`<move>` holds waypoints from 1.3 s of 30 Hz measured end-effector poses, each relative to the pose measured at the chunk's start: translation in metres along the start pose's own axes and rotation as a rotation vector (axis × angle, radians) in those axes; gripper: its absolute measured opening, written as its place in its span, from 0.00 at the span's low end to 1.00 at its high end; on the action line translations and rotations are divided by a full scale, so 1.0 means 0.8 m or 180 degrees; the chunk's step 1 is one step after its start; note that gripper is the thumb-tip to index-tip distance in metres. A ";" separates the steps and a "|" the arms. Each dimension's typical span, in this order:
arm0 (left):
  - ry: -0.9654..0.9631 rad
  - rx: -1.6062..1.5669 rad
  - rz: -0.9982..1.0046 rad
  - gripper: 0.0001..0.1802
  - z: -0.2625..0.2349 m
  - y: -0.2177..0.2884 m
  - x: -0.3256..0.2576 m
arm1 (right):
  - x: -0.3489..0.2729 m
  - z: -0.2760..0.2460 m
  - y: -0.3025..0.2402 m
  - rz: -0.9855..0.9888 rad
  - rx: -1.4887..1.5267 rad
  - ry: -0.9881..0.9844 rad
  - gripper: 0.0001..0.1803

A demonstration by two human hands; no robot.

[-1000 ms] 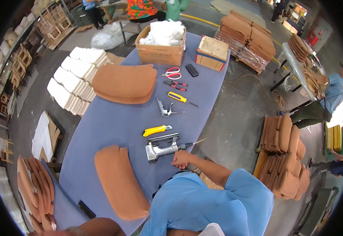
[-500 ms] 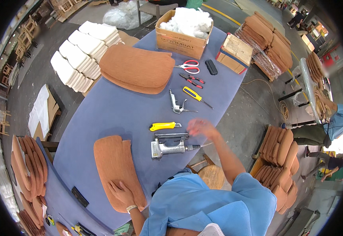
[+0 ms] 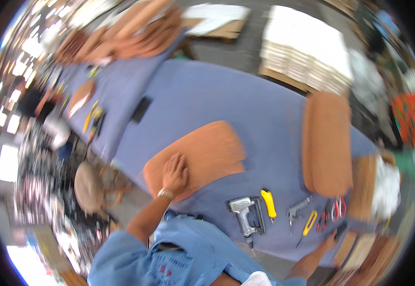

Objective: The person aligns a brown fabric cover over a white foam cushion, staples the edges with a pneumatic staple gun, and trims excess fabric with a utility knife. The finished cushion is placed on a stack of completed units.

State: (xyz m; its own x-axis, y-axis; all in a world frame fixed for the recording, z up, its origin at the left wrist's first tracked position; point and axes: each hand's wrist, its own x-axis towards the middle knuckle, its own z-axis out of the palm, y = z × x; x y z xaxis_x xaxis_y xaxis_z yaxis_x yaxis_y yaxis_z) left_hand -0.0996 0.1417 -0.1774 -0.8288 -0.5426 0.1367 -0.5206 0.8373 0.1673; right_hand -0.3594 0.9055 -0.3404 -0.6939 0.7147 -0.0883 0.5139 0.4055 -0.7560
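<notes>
My left hand [image 3: 176,175] lies flat, fingers extended, on a brown fabric-covered cushion pad [image 3: 202,155] on the blue-covered table. Over at the table's right end, my right hand [image 3: 329,241] is at a small black object [image 3: 341,230]; blur hides whether its fingers hold it. Right of the pad lies a silver staple gun [image 3: 242,213], with a yellow utility knife [image 3: 267,202] alongside. Beyond these are a silver air blow gun [image 3: 300,208], a yellow screwdriver [image 3: 310,222], red-and-black pliers [image 3: 323,218] and red-handled scissors [image 3: 338,209].
Stacked brown pads [image 3: 329,143] lie on the table's right part, near a carton [image 3: 364,186] of white stuffing. White foam pads [image 3: 303,45] are piled behind the table. More brown pads [image 3: 145,33] rest at the far left. A round stool [image 3: 88,186] stands left of me.
The whole view has swung round to the left. My right hand has gone from beside the staple gun to the small black object. My left hand stays on the brown pad.
</notes>
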 end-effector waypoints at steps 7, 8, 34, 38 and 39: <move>-0.0029 -0.0159 -0.0298 0.32 0.040 0.001 -0.031 | 0.051 -0.014 -0.008 0.0009 -0.1533 0.0600 0.40; -0.0038 -0.0201 -0.0306 0.32 0.040 0.003 -0.030 | 0.045 -0.011 -0.015 0.0047 -0.1418 0.0537 0.39; -0.1986 -0.5617 0.0586 0.47 -0.127 0.084 -0.034 | -0.609 0.053 -0.281 0.1726 0.2495 -0.5251 0.30; -0.1855 -0.5707 0.1429 0.50 -0.224 0.078 -0.021 | -0.611 0.046 -0.378 0.1368 0.2398 -0.6155 0.38; -0.1654 -0.5469 0.1579 0.50 -0.246 0.073 -0.022 | -0.619 0.033 -0.404 0.1336 0.2425 -0.6347 0.39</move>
State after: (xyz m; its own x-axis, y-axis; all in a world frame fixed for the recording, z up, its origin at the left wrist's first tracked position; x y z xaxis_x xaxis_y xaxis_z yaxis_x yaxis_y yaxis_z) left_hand -0.0747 0.1870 0.0222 -0.9653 0.0491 0.2565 0.2351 -0.2642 0.9354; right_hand -0.1958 0.4054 -0.0696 -0.3500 -0.8988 -0.2640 0.8391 -0.1754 -0.5150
